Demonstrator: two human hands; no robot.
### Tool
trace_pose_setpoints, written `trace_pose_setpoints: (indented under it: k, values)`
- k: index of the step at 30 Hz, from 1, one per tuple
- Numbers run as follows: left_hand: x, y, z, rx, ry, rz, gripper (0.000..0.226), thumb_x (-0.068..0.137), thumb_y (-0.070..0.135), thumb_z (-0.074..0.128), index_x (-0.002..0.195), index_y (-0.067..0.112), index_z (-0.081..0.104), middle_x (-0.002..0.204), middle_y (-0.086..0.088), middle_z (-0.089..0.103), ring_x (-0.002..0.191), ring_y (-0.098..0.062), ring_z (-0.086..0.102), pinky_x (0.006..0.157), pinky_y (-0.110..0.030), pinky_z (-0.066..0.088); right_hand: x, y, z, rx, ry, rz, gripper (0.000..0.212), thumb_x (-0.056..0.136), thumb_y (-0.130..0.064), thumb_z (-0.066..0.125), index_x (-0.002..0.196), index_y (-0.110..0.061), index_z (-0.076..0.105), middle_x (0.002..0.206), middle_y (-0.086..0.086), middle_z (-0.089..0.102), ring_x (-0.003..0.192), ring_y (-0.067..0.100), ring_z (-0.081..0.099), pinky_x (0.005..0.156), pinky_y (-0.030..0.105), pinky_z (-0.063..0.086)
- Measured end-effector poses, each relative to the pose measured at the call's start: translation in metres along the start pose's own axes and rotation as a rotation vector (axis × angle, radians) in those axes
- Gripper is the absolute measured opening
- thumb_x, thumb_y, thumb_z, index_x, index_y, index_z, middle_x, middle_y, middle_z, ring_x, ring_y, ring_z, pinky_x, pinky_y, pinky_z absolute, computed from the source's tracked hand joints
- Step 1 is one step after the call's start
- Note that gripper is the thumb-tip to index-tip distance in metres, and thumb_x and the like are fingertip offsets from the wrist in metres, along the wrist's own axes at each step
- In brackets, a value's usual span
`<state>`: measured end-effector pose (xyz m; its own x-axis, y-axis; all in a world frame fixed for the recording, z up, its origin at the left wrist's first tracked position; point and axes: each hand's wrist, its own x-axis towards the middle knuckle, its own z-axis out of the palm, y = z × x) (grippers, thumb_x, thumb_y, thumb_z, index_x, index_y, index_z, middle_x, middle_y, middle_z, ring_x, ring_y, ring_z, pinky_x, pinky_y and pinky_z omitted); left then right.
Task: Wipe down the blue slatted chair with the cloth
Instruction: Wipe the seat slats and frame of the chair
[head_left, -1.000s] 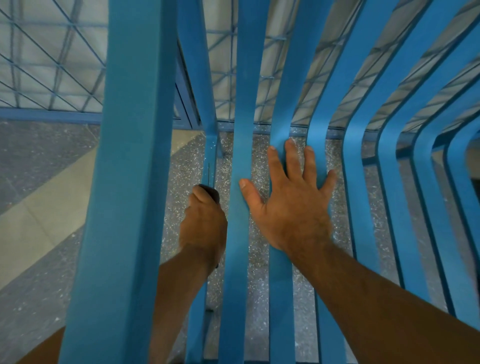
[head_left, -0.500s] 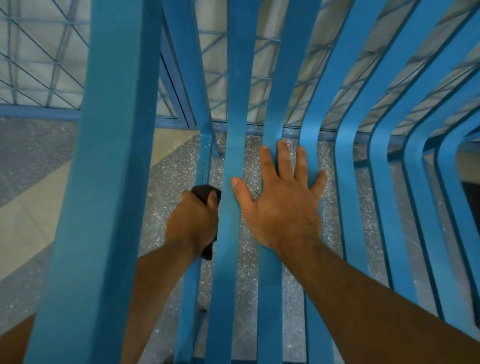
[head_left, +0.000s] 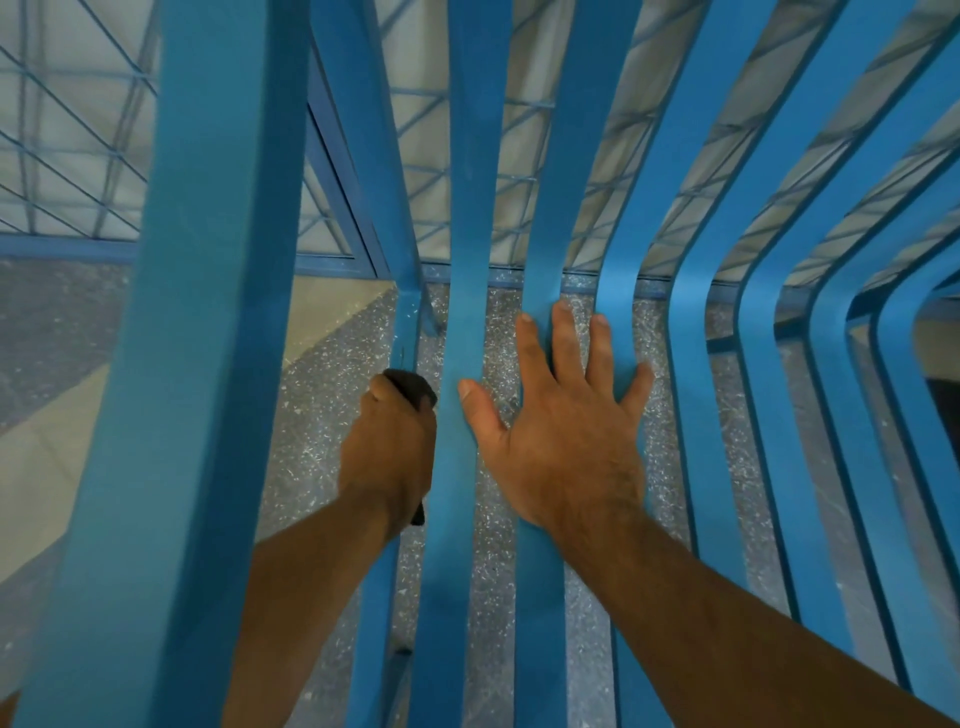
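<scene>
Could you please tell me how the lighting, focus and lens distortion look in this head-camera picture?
Head view: the wide-angle lens splays the blue chair slats toward the frame edges. The near post on the left looks soft. The light is dim and even, with no glare. The left hand and its dark cloth sit in shade, while the right hand is brighter and sharp.

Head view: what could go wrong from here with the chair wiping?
The dark cloth is bunched inside the left hand, so it may touch little of the narrow blue bar and skip spots. The right hand lies flat, fingers spread over gaps between slats; a finger could slip through if it leans.
</scene>
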<state>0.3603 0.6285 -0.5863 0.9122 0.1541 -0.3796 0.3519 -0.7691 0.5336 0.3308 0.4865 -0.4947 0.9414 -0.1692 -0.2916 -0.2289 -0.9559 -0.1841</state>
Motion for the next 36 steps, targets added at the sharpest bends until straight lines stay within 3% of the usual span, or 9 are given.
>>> trace_pose_setpoints:
  k: [6,13,17,21,24,28,31,33,36]
  values:
    - [0.048,0.016,-0.001,0.015,0.026,0.02,0.051,0.087,0.066,0.03,0.105,0.03,0.06,0.076,0.006,0.065,0.06,-0.013,0.064,0.051,-0.032,0.055,0.0,0.0,0.0,0.025,0.02,-0.001,0.079,0.091,-0.073,0.009,0.156,-0.028,0.0,0.164,0.001,-0.012,0.148,0.027,-0.018,0.114,0.066,-0.005]
    - [0.009,0.013,0.003,0.083,0.063,0.096,0.043,0.099,0.039,0.047,0.131,0.016,0.033,0.119,-0.005,0.054,0.094,-0.027,0.061,0.075,-0.045,0.055,0.0,0.0,-0.001,0.016,0.006,-0.002,0.079,0.091,-0.073,0.007,0.155,-0.029,-0.002,0.163,0.001,-0.014,0.148,0.028,-0.02,0.114,0.066,-0.006]
    - [0.035,0.014,0.005,0.045,0.037,0.08,0.031,0.095,0.05,0.045,0.112,0.025,0.048,0.094,0.005,0.063,0.076,-0.015,0.062,0.061,-0.032,0.051,0.001,-0.001,0.0,0.022,0.012,-0.004,0.079,0.091,-0.074,0.008,0.155,-0.029,-0.003,0.163,0.001,-0.014,0.148,0.028,-0.021,0.114,0.065,-0.007]
    - [0.069,0.024,0.006,0.171,0.079,0.156,0.051,0.09,0.066,0.029,0.112,0.03,0.057,0.083,0.008,0.066,0.067,-0.012,0.064,0.049,-0.024,0.042,0.0,-0.001,-0.001,0.021,0.013,0.0,0.079,0.091,-0.074,0.008,0.155,-0.029,-0.004,0.163,0.001,-0.015,0.148,0.028,-0.021,0.114,0.065,-0.007]
    - [0.061,0.033,0.005,0.185,0.097,0.099,0.043,0.095,0.049,0.043,0.125,0.018,0.048,0.108,-0.006,0.063,0.09,-0.027,0.064,0.066,-0.037,0.051,0.0,-0.001,-0.001,0.016,-0.001,0.002,0.079,0.09,-0.074,0.007,0.154,-0.029,-0.005,0.163,0.0,-0.017,0.147,0.028,-0.022,0.114,0.065,-0.008]
    - [0.035,0.031,0.005,0.202,0.098,0.178,0.067,0.096,0.028,0.055,0.146,0.0,0.019,0.133,-0.023,0.042,0.107,-0.035,0.054,0.081,-0.045,0.055,0.0,-0.001,-0.003,0.015,-0.009,0.004,0.079,0.09,-0.074,0.005,0.154,-0.029,-0.008,0.162,0.0,-0.019,0.147,0.027,-0.024,0.114,0.065,-0.009]
    - [0.058,0.042,-0.003,-0.015,0.029,0.027,0.036,0.097,0.035,0.047,0.123,0.012,0.047,0.108,-0.007,0.063,0.085,-0.021,0.062,0.065,-0.034,0.052,0.0,0.0,-0.003,0.02,-0.014,0.0,0.079,0.09,-0.074,0.006,0.154,-0.029,-0.008,0.162,0.0,-0.02,0.146,0.027,-0.025,0.114,0.065,-0.009]
    - [0.074,0.053,-0.007,-0.045,0.018,-0.027,0.027,0.098,0.037,0.048,0.104,0.011,0.052,0.081,0.002,0.058,0.061,-0.008,0.051,0.048,-0.022,0.036,0.0,0.0,-0.003,0.027,-0.009,-0.001,0.079,0.09,-0.074,0.007,0.154,-0.029,-0.007,0.162,0.0,-0.02,0.146,0.026,-0.026,0.114,0.064,-0.011]
    - [0.083,0.06,-0.013,-0.014,0.019,0.003,0.025,0.1,0.037,0.046,0.09,0.014,0.053,0.066,0.006,0.05,0.053,-0.004,0.044,0.043,-0.019,0.028,0.001,0.0,-0.003,0.022,-0.005,-0.001,0.079,0.091,-0.074,0.008,0.155,-0.03,-0.007,0.162,0.0,-0.02,0.146,0.026,-0.026,0.114,0.064,-0.011]
